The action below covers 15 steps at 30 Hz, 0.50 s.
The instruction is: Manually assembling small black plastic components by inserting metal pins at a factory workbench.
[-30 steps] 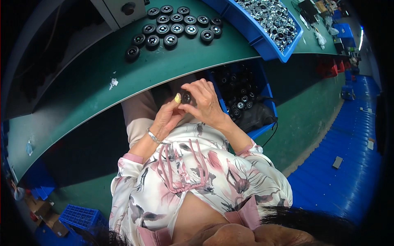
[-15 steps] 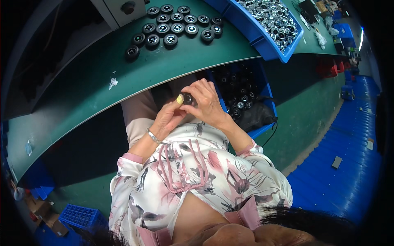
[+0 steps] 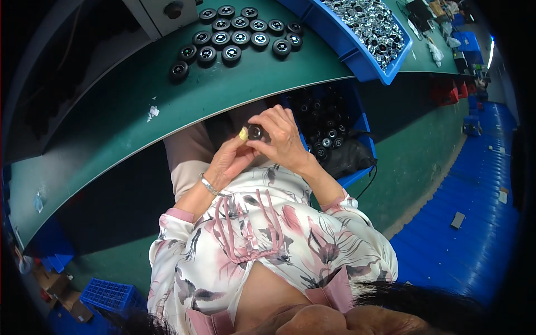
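Two hands meet over the lap, just in front of the surface [image 3: 262, 70]. One black wheel [image 3: 255, 132] is between them, its round face with a dark centre turned partly up. The right hand [image 3: 280, 137] has its fingers curled around the wheel, grasping it, with the thumb below and the forefinger above. The left hand [image 3: 229, 160] is close beside it, fingers folded, its thumb near the wheel's left side; I cannot tell whether those fingers grasp anything. One yellow piece [image 3: 243, 134] shows at that thumb's tip, worn or held, I cannot tell which. One bracelet [image 3: 209, 185] circles the left wrist.

On the surface lie eighteen black wheels [image 3: 240, 38], most with shiny centres, loosely grouped at the far side; one sits at the group's near left end. To their right stands one blue tray [image 3: 329, 33] heaped with silver parts [image 3: 371, 33], too many to count. A few white scraps [image 3: 152, 113] lie toward the left.

Below the surface's edge, right of the hands, is one blue bin [image 3: 357, 176], with many dark wheels [image 3: 326, 142], uncountable in shadow, and one black cloth [image 3: 347, 160]. One blue crate [image 3: 110, 294] stands at lower left.
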Each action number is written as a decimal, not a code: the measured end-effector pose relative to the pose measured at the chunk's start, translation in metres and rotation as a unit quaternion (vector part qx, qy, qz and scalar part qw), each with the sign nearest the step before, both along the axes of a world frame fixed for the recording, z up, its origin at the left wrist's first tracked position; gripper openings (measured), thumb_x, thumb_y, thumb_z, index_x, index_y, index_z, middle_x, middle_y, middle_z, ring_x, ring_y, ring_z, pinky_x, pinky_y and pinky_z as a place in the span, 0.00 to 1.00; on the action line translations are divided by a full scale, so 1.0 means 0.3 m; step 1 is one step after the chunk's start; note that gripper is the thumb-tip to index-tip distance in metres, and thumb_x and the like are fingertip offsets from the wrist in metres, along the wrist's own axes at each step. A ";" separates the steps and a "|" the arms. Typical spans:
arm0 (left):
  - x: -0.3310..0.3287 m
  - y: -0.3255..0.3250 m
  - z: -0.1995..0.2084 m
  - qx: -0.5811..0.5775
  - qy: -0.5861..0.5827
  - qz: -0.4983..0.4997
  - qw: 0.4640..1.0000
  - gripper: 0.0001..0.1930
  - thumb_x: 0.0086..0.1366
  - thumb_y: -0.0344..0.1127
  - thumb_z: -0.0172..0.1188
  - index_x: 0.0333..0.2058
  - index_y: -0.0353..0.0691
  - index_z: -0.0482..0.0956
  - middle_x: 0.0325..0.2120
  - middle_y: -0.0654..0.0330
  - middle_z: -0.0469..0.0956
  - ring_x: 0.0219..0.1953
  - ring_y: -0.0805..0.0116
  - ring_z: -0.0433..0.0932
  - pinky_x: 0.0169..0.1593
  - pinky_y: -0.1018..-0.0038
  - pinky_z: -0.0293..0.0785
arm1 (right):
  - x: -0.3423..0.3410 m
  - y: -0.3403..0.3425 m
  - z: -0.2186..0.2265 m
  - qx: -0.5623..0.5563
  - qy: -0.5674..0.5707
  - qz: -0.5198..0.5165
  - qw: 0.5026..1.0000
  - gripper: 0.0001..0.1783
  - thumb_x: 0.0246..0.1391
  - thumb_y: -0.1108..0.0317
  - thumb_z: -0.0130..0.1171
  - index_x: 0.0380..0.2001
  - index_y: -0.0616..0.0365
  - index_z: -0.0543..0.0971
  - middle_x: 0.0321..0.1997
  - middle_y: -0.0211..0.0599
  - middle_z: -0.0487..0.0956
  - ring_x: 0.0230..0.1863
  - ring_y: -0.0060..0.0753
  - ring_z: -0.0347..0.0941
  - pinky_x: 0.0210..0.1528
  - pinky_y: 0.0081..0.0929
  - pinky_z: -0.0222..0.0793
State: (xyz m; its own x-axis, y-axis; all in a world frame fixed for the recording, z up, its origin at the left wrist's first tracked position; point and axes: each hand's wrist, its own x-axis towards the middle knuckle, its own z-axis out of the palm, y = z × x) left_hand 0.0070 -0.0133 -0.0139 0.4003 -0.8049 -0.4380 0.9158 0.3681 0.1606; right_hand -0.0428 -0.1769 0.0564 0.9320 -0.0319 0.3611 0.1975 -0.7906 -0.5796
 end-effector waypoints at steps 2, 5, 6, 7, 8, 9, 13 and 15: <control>-0.002 -0.002 0.004 -0.012 0.018 -0.003 1.000 0.16 0.64 0.39 0.66 0.47 0.39 0.78 0.44 0.60 0.78 0.49 0.68 0.76 0.57 0.66 0.71 | -0.003 -0.007 -0.004 -0.003 0.000 0.003 1.000 0.20 0.35 0.65 0.72 0.35 0.60 0.80 0.32 0.36 0.75 0.37 0.41 0.69 0.42 0.36 0.59; 0.002 -0.004 -0.002 0.015 0.022 0.005 1.000 0.15 0.64 0.37 0.67 0.46 0.38 0.78 0.43 0.60 0.78 0.47 0.69 0.76 0.56 0.67 0.71 | -0.006 -0.013 -0.008 -0.013 -0.015 0.014 1.000 0.20 0.36 0.64 0.72 0.34 0.61 0.79 0.33 0.36 0.75 0.37 0.41 0.69 0.43 0.36 0.59; 0.001 -0.004 -0.003 0.030 0.025 0.004 0.999 0.14 0.63 0.36 0.67 0.45 0.38 0.78 0.42 0.61 0.78 0.45 0.70 0.76 0.55 0.69 0.72 | -0.008 -0.013 -0.010 -0.019 -0.011 0.015 1.000 0.20 0.36 0.64 0.72 0.34 0.61 0.79 0.33 0.36 0.75 0.37 0.41 0.69 0.43 0.36 0.59; 0.002 -0.003 -0.005 0.045 0.029 0.003 0.999 0.14 0.63 0.35 0.68 0.44 0.38 0.78 0.41 0.61 0.78 0.44 0.71 0.76 0.53 0.70 0.73 | -0.009 -0.012 -0.011 -0.025 -0.007 0.016 1.000 0.20 0.36 0.64 0.72 0.34 0.61 0.79 0.33 0.36 0.75 0.37 0.41 0.69 0.43 0.36 0.59; 0.003 -0.001 -0.020 0.045 0.028 0.004 0.999 0.14 0.63 0.35 0.68 0.44 0.38 0.78 0.41 0.61 0.78 0.44 0.71 0.76 0.53 0.70 0.73 | -0.009 -0.010 -0.012 -0.025 -0.007 0.016 1.000 0.20 0.36 0.64 0.72 0.34 0.61 0.79 0.33 0.36 0.75 0.37 0.41 0.69 0.43 0.36 0.59; 0.002 0.001 -0.045 0.043 0.031 0.010 0.999 0.13 0.62 0.35 0.68 0.43 0.38 0.78 0.40 0.62 0.78 0.42 0.72 0.76 0.51 0.71 0.74 | -0.008 -0.007 -0.013 -0.013 -0.010 0.013 1.000 0.20 0.36 0.64 0.72 0.34 0.61 0.79 0.33 0.36 0.75 0.37 0.41 0.69 0.43 0.36 0.60; 0.004 -0.002 -0.029 0.055 0.025 0.009 0.998 0.12 0.62 0.36 0.69 0.41 0.40 0.78 0.38 0.63 0.78 0.39 0.73 0.76 0.46 0.74 0.75 | -0.014 0.010 0.009 0.010 0.000 -0.004 1.000 0.22 0.35 0.64 0.73 0.35 0.61 0.79 0.33 0.38 0.76 0.38 0.42 0.69 0.44 0.36 0.60; -0.003 -0.002 -0.033 0.056 0.011 0.009 0.998 0.13 0.63 0.37 0.69 0.41 0.40 0.78 0.38 0.63 0.78 0.39 0.73 0.76 0.47 0.73 0.74 | -0.017 0.006 -0.003 0.010 -0.006 0.002 1.000 0.22 0.35 0.64 0.73 0.35 0.61 0.79 0.34 0.38 0.76 0.38 0.42 0.70 0.45 0.36 0.61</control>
State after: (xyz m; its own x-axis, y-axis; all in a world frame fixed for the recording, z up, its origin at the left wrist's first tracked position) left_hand 0.0062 -0.0139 -0.0238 0.4037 -0.7430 -0.5339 0.9129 0.3654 0.1818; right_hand -0.0478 -0.1751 0.0556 0.9281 -0.0346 0.3707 0.2076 -0.7785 -0.5923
